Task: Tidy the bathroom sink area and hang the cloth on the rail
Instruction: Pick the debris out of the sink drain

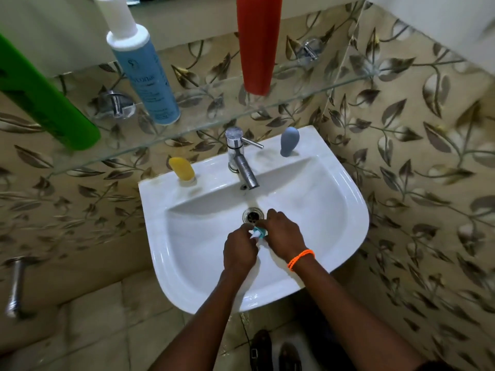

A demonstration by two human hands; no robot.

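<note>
Head view: both hands are meeting over the sink [334,210] basin beside the drain [253,215]. Left hand [239,249] and right hand [282,232] are pinching a small teal-and-white object [258,232] between them.

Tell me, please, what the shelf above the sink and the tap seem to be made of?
The shelf looks like clear glass: the wall pattern shows through it and its edge is greenish. The tap looks like chromed metal, shiny and mirror-like, though dulled by spots on top.
</note>
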